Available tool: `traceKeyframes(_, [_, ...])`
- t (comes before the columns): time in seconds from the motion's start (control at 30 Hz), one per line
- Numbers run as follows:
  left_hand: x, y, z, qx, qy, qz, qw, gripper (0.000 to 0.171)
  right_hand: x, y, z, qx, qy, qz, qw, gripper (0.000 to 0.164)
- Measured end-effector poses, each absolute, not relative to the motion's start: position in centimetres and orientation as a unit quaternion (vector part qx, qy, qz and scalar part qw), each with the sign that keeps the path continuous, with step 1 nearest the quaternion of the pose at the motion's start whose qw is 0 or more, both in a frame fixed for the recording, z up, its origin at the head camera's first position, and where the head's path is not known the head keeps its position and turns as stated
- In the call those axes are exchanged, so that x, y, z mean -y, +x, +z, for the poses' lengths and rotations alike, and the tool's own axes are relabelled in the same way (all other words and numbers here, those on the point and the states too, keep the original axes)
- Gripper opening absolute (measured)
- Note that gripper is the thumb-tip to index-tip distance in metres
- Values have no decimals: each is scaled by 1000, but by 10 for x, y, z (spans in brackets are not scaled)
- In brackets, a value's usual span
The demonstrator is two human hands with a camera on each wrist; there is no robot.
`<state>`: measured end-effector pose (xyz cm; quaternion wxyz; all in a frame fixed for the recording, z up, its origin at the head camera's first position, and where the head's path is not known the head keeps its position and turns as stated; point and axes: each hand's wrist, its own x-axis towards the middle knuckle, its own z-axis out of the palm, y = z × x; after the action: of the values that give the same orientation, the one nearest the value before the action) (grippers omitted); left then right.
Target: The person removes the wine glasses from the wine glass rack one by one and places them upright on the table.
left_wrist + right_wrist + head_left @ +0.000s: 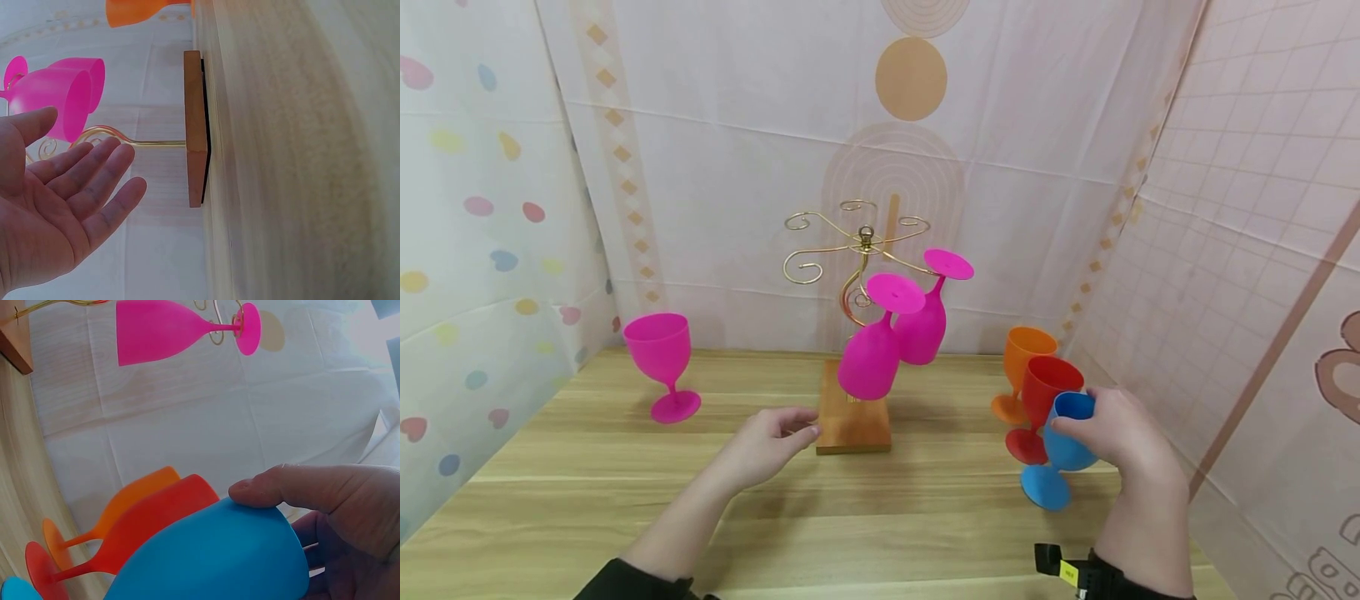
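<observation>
At the right, my right hand (1123, 429) grips a blue goblet (1067, 450) by its rim, thumb on one side and fingers on the other. The right wrist view shows the thumb lying along the top of the blue bowl (219, 556). Just behind it stand a red goblet (1048, 387) and an orange goblet (1028, 354). My left hand (767, 446) is held palm up with fingers loosely spread and nothing in it, beside the wooden base (853, 433) of a gold wire stand (865, 242). Two pink goblets (871, 358) hang upside down from the stand's right-hand arms.
Another pink goblet (658, 346) stands upright on the left of the wooden table (925, 533). Several curled arms of the stand, at its left and back, carry nothing. Patterned cloth (737, 183) hangs behind the table and along both sides.
</observation>
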<state>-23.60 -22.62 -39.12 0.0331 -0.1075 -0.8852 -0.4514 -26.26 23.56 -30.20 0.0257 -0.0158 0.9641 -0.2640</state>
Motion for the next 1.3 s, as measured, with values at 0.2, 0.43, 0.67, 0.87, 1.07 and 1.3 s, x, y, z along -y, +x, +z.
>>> traceKeyframes(0.2, [227, -235, -392, 884, -112, -452, 33, 41, -235, -263, -303, -967, -21, -254, 21, 73])
traceKeyframes(0.43, [226, -235, -392, 886, -100, -451, 29, 39, -236, -263, -303, -966, -22, -256, 21, 78])
traceKeyframes(0.67, [227, -235, -391, 885, -112, -452, 31, 42, -235, -262, -301, -966, -19, -257, 22, 80])
traceKeyframes(0.87, [226, -236, -392, 886, -105, -450, 31, 43, -234, -262, -302, -967, -24, -252, 16, 83])
traceKeyframes(1.07, [227, -236, -392, 886, -112, -448, 33, 41, -235, -262, -302, -966, -28, -256, 1, 88])
traceKeyframes(1.3, [227, -234, -389, 886, -107, -449, 33, 45, -230, -264, -302, -972, -29, -228, -38, 109])
